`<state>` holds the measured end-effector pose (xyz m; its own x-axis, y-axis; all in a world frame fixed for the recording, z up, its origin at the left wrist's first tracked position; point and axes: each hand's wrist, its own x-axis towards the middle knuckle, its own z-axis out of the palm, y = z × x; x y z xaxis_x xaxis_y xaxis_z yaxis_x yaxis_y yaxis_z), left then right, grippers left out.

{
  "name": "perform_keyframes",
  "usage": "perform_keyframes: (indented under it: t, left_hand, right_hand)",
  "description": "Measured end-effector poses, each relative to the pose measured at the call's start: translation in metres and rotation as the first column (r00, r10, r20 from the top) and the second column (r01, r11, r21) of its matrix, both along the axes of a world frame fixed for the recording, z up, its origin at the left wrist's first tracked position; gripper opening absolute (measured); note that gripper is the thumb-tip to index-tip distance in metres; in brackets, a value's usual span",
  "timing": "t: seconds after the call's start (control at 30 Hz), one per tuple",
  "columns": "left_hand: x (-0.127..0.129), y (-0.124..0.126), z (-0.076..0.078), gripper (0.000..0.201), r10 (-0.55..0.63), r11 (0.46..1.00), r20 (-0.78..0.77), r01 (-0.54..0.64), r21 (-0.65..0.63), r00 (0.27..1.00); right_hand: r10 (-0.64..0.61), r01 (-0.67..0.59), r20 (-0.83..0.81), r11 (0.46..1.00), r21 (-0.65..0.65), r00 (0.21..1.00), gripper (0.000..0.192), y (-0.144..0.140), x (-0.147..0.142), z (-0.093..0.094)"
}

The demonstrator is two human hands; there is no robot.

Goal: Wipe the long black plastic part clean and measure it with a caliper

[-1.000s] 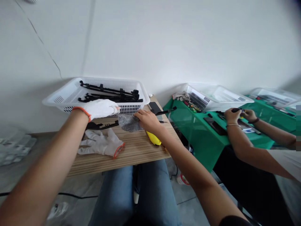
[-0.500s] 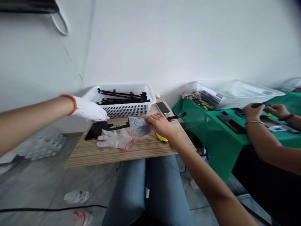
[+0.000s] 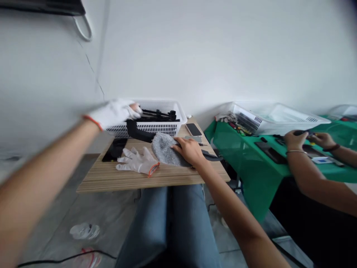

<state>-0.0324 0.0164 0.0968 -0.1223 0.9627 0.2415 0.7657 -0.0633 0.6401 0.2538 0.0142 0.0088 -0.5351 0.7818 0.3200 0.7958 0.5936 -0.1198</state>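
Observation:
My left hand (image 3: 119, 111), in a white glove with an orange cuff, is closed, its fingers smeared by motion, at the raised left end of a long black plastic strip (image 3: 141, 134). The strip slants down to the right across the table and comes out again beyond my right wrist. My bare right hand (image 3: 191, 149) is closed over a grey cloth (image 3: 166, 148) wrapped around the strip's middle. The cloth hides that part of the strip. A spare white glove (image 3: 136, 160) lies flat on the table below the strip.
Behind my hands stands a white basket (image 3: 178, 128) with several black strips (image 3: 160, 116). A phone (image 3: 193, 129) and a dark flat panel (image 3: 114, 149) lie on the wooden table (image 3: 111, 184). At right, a co-worker's hands (image 3: 297, 140) work over a green-covered table (image 3: 240, 163).
My left hand has risen with the strip's left end, tilting and turning the strip. The grey cloth has shifted and bunched under my right hand. The yellow object is now hidden.

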Motion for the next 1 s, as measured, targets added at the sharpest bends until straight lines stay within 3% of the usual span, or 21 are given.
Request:
perform_keyframes:
  t: [0.07, 0.13, 0.2, 0.27, 0.4, 0.5, 0.6, 0.77, 0.93, 1.0]
  left_hand:
    - [0.016, 0.005, -0.017, 0.044, -0.159, 0.985, -0.016, 0.159, 0.059, 0.987]
    - [0.026, 0.009, -0.043, 0.046, -0.273, 0.953, -0.075, 0.28, 0.118, 0.959]
    - [0.031, 0.012, -0.072, 0.056, -0.331, 0.92, -0.167, 0.357, 0.161, 0.929]
    - [0.032, 0.016, -0.097, 0.051, -0.368, 0.885, -0.287, 0.428, 0.184, 0.885]
    - [0.034, 0.021, -0.127, 0.048, -0.442, 0.831, -0.506, 0.551, 0.08, 0.74]
    - [0.039, 0.02, -0.134, 0.043, -0.45, 0.831, -0.597, 0.556, -0.008, 0.664]
    - [0.042, 0.017, -0.136, 0.039, -0.424, 0.853, -0.647, 0.52, -0.05, 0.634]
    - [0.04, 0.016, -0.136, 0.037, -0.337, 0.901, -0.69, 0.433, -0.038, 0.641]
    - [0.034, 0.014, -0.135, 0.033, -0.263, 0.909, -0.702, 0.413, 0.049, 0.662]
    - [0.034, 0.011, -0.133, 0.034, -0.231, 0.91, -0.7, 0.405, 0.091, 0.676]
  right_hand:
    - [-0.004, 0.004, 0.06, 1.0, 0.0, 0.998, 0.039, 0.004, 0.014, -0.004]
    - [0.012, -0.013, 0.135, 1.0, 0.005, 0.991, 0.037, 0.012, 0.03, -0.009]
    - [0.036, -0.04, 0.193, 0.999, 0.014, 0.98, 0.036, 0.019, 0.043, -0.015]
    - [0.064, -0.073, 0.228, 0.997, 0.031, 0.971, 0.036, 0.026, 0.049, -0.02]
    - [0.096, -0.124, 0.265, 0.988, 0.088, 0.96, 0.029, 0.035, 0.05, -0.021]
    - [0.082, -0.122, 0.293, 0.985, 0.118, 0.953, 0.028, 0.044, 0.052, -0.018]
    - [0.048, -0.087, 0.224, 0.982, 0.169, 0.974, 0.025, 0.05, 0.059, -0.014]
    - [0.003, -0.001, -0.008, 0.976, 0.217, 1.0, 0.044, 0.034, 0.046, -0.019]
    - [0.211, -0.216, 0.049, 0.961, 0.173, 0.976, 0.042, 0.017, 0.009, -0.032]
    - [0.148, -0.148, 0.013, 0.97, 0.191, 0.989, 0.044, 0.02, 0.007, -0.032]
